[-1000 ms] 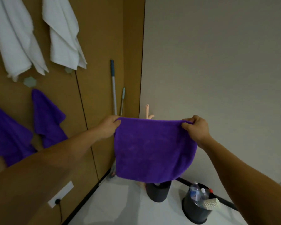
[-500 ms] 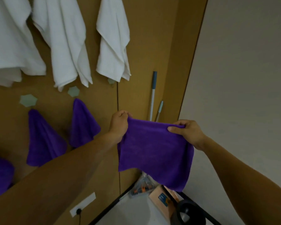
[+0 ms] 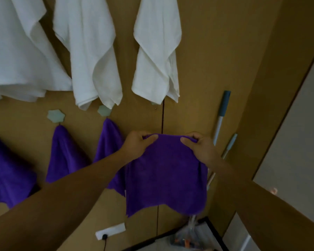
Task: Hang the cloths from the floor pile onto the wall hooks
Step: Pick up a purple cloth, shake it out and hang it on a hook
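Note:
A purple cloth (image 3: 166, 176) hangs in front of the brown wall, held by its top edge. My left hand (image 3: 137, 145) pinches the top left of it and my right hand (image 3: 200, 148) pinches the top right. Just above it a pale hook (image 3: 155, 103) peeks out below the right white towel (image 3: 157, 51). Two more purple cloths (image 3: 65, 156) (image 3: 108, 140) hang from star-shaped hooks (image 3: 56, 115) (image 3: 104, 110) to the left, and a third (image 3: 5, 171) sits at the far left. Two other white towels (image 3: 91, 51) (image 3: 16, 51) hang above.
Two mop or broom handles (image 3: 222, 115) lean in the corner to the right. A white wall socket (image 3: 110, 230) with a plugged cable sits low on the wall. A clear bag (image 3: 186, 234) lies on the floor in the corner.
The view has swung left toward the brown wall. Both hands carried the purple cloth left and closer to the wall, and have drawn nearer each other along its top edge.

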Demonstrator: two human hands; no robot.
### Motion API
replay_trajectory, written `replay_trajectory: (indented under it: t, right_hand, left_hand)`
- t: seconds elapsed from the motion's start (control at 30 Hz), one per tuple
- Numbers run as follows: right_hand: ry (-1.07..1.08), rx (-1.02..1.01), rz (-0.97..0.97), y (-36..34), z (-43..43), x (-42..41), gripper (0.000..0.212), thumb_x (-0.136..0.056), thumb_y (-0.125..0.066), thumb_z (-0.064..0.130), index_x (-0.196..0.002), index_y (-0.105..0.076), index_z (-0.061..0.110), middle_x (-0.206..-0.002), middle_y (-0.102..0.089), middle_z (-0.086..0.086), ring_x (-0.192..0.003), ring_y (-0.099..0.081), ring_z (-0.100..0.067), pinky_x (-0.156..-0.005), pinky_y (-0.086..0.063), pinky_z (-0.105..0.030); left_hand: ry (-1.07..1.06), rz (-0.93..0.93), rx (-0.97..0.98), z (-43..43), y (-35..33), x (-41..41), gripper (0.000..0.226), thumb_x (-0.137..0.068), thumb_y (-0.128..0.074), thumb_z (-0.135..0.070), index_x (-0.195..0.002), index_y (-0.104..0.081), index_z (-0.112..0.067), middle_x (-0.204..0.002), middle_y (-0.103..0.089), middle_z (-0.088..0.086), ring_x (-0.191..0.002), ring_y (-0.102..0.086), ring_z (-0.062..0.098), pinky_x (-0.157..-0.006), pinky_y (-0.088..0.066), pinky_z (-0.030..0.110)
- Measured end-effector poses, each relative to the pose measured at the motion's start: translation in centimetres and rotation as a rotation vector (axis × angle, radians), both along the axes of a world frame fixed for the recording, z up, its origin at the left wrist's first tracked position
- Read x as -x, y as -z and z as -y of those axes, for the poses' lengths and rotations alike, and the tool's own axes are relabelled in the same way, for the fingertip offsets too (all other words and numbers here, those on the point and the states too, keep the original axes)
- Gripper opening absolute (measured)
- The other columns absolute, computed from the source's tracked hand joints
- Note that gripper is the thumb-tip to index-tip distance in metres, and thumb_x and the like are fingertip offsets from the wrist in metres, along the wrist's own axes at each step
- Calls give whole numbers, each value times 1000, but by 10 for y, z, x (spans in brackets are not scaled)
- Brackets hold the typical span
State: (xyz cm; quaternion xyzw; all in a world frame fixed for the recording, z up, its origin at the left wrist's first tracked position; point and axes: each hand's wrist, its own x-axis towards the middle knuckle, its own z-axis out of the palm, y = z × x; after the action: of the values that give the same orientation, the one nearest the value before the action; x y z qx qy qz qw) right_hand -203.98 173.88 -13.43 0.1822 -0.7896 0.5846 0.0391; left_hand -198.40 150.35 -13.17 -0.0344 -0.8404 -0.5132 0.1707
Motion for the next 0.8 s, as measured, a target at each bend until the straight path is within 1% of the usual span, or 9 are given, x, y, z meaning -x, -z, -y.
replay_trajectory:
  t: [0.1, 0.23, 0.3, 0.43, 0.5, 0.57, 0.63, 0.73, 0.8]
  right_hand:
    - [40, -2, -78, -7, 19, 35, 7, -86, -70, 36, -83, -70, 29, -79, -70, 13, -74, -65, 2, -72, -53, -25]
    - [127, 1, -134, -16, 54, 78, 25, -87, -66, 43, -95, -72, 19, -85, -71, 6, -82, -65, -11, -80, -55, -37]
    - [149, 23, -134, -21, 69, 98, 28, -88, -66, 42, -97, -72, 16, -88, -72, 2, -84, -66, -15, -81, -54, -40]
    - [164, 122, -143, -29, 96, 128, 27, -87, -70, 37, -92, -71, 10, -85, -71, -3, -81, -65, -17, -81, -55, -40]
    - [199, 165, -173, -30, 108, 135, 23, -85, -72, 36, -82, -68, 14, -83, -70, -5, -80, -65, -19, -80, -55, -40]
    - [207, 185, -161, -26, 116, 139, 22, -84, -73, 39, -78, -64, 19, -86, -71, -3, -83, -66, -18, -83, -55, -39]
    - [208, 147, -107, -20, 119, 143, 35, -83, -71, 46, -89, -70, 12, -90, -71, -4, -86, -65, -18, -84, -54, -38]
    - [226, 121, -74, -12, 118, 147, 41, -81, -70, 52, -86, -68, 12, -83, -70, -2, -80, -65, -18, -77, -55, -37]
    - [186, 65, -24, -6, 116, 150, 37, -80, -70, 54, -76, -65, 17, -75, -68, 2, -71, -64, -14, -69, -55, -34]
  left_hand:
    - [-257, -73, 131, -2, -6, 26, 31, -93, -58, -40, -105, -73, -16, -91, -73, -6, -79, -64, 1, -64, -43, 5]
    - [-534, -155, 219, 2, -16, 65, 39, -94, -52, -45, -105, -70, -11, -89, -69, 0, -78, -56, 8, -66, -37, 21]
    - [-630, -189, 221, 7, -19, 83, 40, -94, -52, -45, -103, -68, -9, -82, -65, 0, -74, -52, 10, -63, -34, 23]
    - [-728, -232, 184, 18, -22, 112, 39, -95, -51, -45, -104, -65, -10, -81, -62, -4, -70, -50, 8, -57, -34, 22]
    - [-784, -246, 155, 22, -22, 119, 39, -95, -50, -46, -101, -64, -11, -74, -56, -8, -67, -51, 9, -53, -31, 21]
    - [-849, -236, 179, 22, -17, 122, 40, -94, -48, -50, -99, -64, -14, -73, -59, -5, -68, -53, 12, -58, -32, 25]
    - [-912, -212, 216, 18, -12, 124, 42, -93, -46, -55, -97, -65, -17, -75, -62, -4, -67, -47, 10, -58, -30, 24]
    - [-926, -144, 193, 12, -3, 122, 37, -92, -48, -55, -84, -61, -21, -62, -46, -15, -59, -40, 7, -46, -21, 20]
    - [-862, -13, 157, 9, 10, 123, 36, -90, -52, -50, -74, -60, -20, -58, -49, -12, -58, -44, 9, -46, -24, 21]
